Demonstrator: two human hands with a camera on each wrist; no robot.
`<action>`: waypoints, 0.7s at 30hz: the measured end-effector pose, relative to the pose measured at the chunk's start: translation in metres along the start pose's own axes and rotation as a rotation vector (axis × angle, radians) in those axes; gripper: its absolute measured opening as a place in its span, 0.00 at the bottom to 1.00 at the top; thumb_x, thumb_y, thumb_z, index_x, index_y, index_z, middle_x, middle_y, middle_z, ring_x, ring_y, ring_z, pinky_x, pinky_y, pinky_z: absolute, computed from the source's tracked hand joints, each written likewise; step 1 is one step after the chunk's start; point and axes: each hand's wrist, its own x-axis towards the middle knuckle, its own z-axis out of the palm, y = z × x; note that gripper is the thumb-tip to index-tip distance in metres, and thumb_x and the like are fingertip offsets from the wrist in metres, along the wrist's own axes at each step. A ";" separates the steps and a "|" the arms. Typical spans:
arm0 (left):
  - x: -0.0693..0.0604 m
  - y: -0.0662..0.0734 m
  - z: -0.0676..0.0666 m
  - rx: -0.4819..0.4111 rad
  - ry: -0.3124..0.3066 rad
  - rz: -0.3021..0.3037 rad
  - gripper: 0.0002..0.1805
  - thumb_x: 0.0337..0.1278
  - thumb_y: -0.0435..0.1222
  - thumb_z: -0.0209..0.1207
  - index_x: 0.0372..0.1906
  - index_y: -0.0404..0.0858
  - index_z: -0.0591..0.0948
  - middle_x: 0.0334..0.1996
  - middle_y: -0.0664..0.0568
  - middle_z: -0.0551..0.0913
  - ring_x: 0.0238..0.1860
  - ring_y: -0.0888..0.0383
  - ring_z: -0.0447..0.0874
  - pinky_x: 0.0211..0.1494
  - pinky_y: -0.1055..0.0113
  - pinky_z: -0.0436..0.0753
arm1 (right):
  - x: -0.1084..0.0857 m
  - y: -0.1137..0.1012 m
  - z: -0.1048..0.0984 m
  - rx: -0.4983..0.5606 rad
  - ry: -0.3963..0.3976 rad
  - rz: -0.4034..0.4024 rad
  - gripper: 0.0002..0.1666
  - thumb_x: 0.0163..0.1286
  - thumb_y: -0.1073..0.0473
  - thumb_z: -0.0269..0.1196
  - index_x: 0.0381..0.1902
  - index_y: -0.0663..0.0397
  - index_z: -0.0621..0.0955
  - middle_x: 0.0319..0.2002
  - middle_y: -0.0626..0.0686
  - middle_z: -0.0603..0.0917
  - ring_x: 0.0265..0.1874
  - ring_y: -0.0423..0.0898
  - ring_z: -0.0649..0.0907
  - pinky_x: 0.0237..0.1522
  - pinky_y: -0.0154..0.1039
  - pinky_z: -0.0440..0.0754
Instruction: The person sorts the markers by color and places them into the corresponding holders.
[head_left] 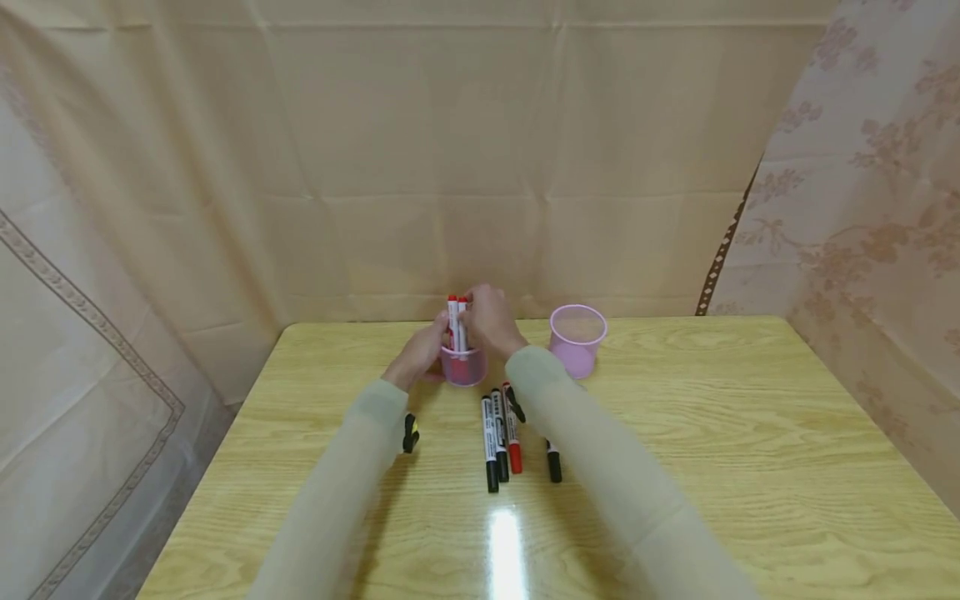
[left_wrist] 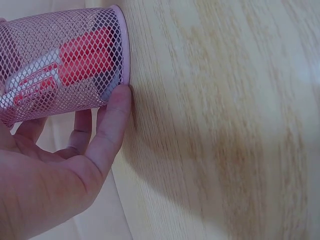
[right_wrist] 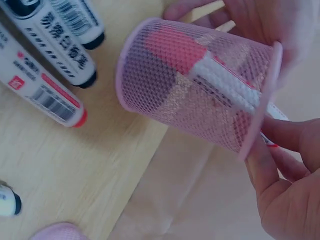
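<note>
A pink mesh pen cup (head_left: 463, 371) stands near the table's back edge with red-and-white markers (head_left: 453, 321) upright in it. My left hand (head_left: 422, 350) holds the cup from its left side; in the left wrist view the fingers of that hand (left_wrist: 65, 175) curve about the mesh wall, one fingertip by the base. Above the rim, my right hand (head_left: 491, 321) pinches a marker between thumb and fingers. The right wrist view shows this hand (right_wrist: 290, 185) close against the rim, its fingers hiding most of that marker.
A second pink mesh cup (head_left: 576, 354) stands to the right, behind my right forearm. In front lie two black-capped markers (head_left: 491, 442) and a red-capped one (head_left: 513, 437) side by side. Another black-capped marker (head_left: 554, 465) is partly covered by my right sleeve. A beige curtain (head_left: 450, 167) hangs behind the table.
</note>
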 end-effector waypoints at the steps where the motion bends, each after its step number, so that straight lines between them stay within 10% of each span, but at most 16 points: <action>1: 0.000 0.000 0.000 -0.001 0.002 0.001 0.43 0.74 0.67 0.30 0.64 0.36 0.75 0.56 0.39 0.79 0.54 0.41 0.79 0.55 0.45 0.82 | 0.001 0.000 -0.001 -0.013 -0.008 0.003 0.15 0.70 0.65 0.66 0.53 0.64 0.84 0.46 0.58 0.86 0.40 0.50 0.83 0.39 0.40 0.84; 14: 0.002 0.001 0.001 0.010 0.012 0.006 0.42 0.75 0.66 0.30 0.68 0.38 0.73 0.57 0.39 0.77 0.55 0.40 0.78 0.54 0.44 0.83 | 0.005 0.001 -0.008 -0.029 -0.036 0.005 0.18 0.69 0.64 0.66 0.55 0.64 0.84 0.47 0.58 0.86 0.40 0.51 0.84 0.36 0.37 0.83; 21: 0.004 0.002 0.001 -0.028 0.001 0.003 0.40 0.76 0.65 0.31 0.74 0.42 0.68 0.62 0.38 0.76 0.59 0.39 0.76 0.58 0.41 0.80 | 0.008 0.005 -0.019 0.370 -0.181 0.182 0.20 0.69 0.71 0.64 0.57 0.72 0.79 0.49 0.68 0.85 0.45 0.63 0.87 0.44 0.50 0.88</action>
